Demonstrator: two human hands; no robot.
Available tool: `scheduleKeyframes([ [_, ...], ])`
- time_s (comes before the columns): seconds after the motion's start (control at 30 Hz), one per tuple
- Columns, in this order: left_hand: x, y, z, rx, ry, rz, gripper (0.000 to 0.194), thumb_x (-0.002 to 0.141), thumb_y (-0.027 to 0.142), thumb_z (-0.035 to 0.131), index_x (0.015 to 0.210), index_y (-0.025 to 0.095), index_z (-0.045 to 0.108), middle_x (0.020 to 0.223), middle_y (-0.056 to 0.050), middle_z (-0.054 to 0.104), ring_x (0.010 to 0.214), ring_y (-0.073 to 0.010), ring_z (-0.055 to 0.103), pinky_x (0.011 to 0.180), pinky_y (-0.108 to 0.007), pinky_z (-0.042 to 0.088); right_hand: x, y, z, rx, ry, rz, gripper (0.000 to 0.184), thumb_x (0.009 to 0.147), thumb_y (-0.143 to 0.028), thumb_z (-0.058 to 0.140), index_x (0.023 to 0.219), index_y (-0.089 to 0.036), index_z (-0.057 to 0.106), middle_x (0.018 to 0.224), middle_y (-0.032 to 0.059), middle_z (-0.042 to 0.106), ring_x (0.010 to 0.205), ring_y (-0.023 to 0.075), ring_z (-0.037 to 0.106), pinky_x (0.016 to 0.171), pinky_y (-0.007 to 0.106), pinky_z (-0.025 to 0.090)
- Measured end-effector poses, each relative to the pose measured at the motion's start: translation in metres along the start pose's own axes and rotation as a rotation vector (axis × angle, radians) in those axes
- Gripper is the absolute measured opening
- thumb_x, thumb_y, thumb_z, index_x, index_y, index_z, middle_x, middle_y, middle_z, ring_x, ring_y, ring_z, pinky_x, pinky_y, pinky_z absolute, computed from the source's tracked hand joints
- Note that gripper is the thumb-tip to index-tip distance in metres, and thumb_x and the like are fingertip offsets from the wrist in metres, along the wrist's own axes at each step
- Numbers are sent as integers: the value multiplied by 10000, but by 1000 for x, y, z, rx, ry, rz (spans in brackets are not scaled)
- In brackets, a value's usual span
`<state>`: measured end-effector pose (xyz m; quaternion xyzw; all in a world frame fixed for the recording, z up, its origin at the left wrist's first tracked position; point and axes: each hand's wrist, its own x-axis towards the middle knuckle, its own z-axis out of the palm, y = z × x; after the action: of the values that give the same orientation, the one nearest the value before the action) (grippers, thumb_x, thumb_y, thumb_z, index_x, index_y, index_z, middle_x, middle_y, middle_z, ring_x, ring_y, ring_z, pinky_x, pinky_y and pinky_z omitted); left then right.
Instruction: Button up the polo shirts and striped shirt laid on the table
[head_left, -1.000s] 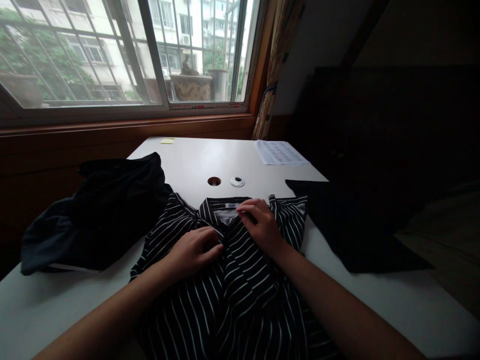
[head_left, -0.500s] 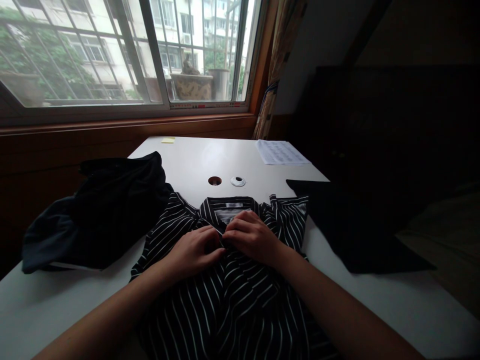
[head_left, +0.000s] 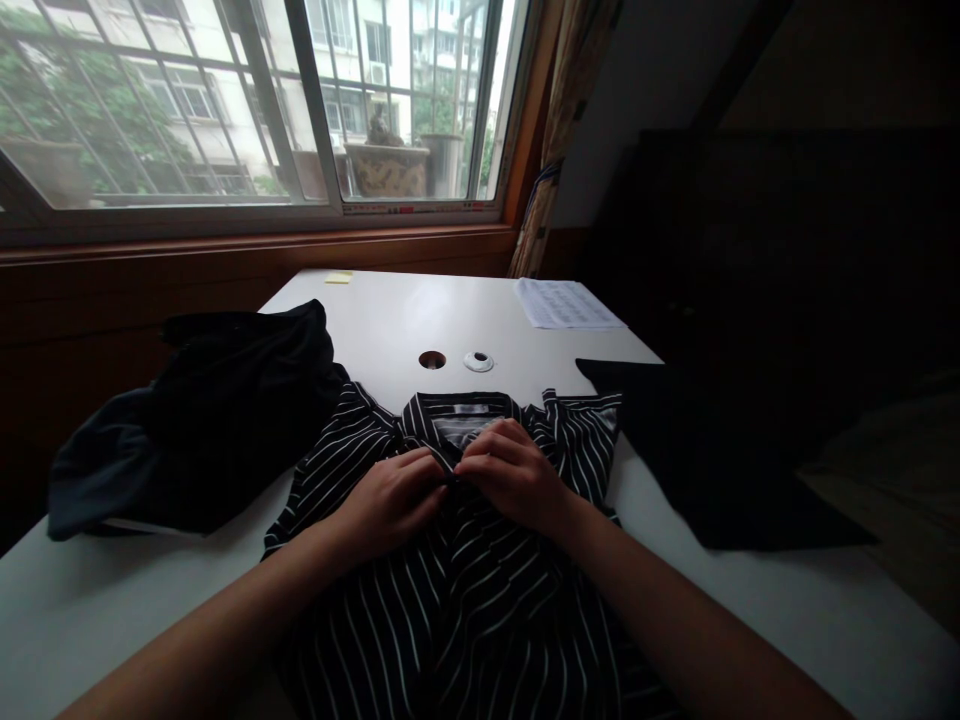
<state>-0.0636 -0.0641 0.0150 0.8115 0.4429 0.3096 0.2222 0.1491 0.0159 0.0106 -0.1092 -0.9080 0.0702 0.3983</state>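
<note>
A black shirt with white stripes (head_left: 382, 600) lies front up before me, its collar towards the window and a pale label inside the neck. Just below the collar, my left hand (head_left: 401, 497) pinches the front edge of the shirt between thumb and fingers. Close against it, my right hand (head_left: 514, 468) is also closed on the shirt's front at the neck opening. The fingertips of both hands nearly meet. Whether a button sits between them I cannot make out.
Dark clothing (head_left: 240, 420) is heaped on the white table (head_left: 390, 310) at left. A dark cloth (head_left: 697, 450) hangs over the right edge. Printed paper (head_left: 566, 303), a yellow note (head_left: 339, 277), a round hole (head_left: 432, 360) and its white cover (head_left: 478, 361) are towards the window.
My left thumb has drawn in towards its fingers, and the two hands' fingertips now work closer together at the shirt's front. The shirt lies as before; the view has shifted slightly.
</note>
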Motion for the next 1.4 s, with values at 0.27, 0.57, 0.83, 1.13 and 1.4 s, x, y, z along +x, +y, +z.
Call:
scheduleKeyframes([
  [0.27, -2, 4, -7, -175, 58, 25, 151, 965, 189, 463, 867, 166, 576, 850, -23, 514, 760, -149, 510, 682, -275, 399, -1, -6, -5, -76, 82, -74, 198, 900, -105, 601, 1012, -263, 647, 920, -14, 697, 874, 177, 572, 839, 374, 459],
  [0.57, -4, 10, -10, -280, 87, 170, 103, 949, 138, 507, 962, 166, 605, 1048, -78, 565, 970, -190, 559, 846, -317, 462, -9, -9, -6, -210, 116, -157, 254, 879, -104, 558, 1070, -256, 631, 959, -7, 684, 928, 193, 559, 895, 407, 434],
  [0.83, -5, 8, -7, -351, 54, 155, 99, 955, 130, 489, 957, 168, 581, 1011, -67, 623, 945, -177, 599, 838, -302, 478, -8, -12, -4, -198, 126, -203, 263, 875, -71, 562, 1059, -256, 593, 969, 4, 629, 857, 168, 553, 775, 354, 456],
  [1.13, -9, -1, 4, -180, 189, 131, 187, 888, 162, 618, 1073, 181, 602, 931, -41, 663, 796, -146, 627, 717, -254, 506, -4, -11, -1, -119, 75, -238, 241, 883, -81, 614, 1067, -236, 601, 997, 3, 620, 897, 148, 581, 792, 318, 520],
  [1.4, -6, 1, 5, -80, 295, 197, 79, 915, 165, 582, 976, 173, 630, 817, -32, 670, 699, -132, 633, 637, -233, 511, -1, -13, -2, 3, 72, -219, 221, 892, -87, 626, 1072, -213, 631, 1025, 21, 664, 991, 159, 620, 859, 320, 575],
])
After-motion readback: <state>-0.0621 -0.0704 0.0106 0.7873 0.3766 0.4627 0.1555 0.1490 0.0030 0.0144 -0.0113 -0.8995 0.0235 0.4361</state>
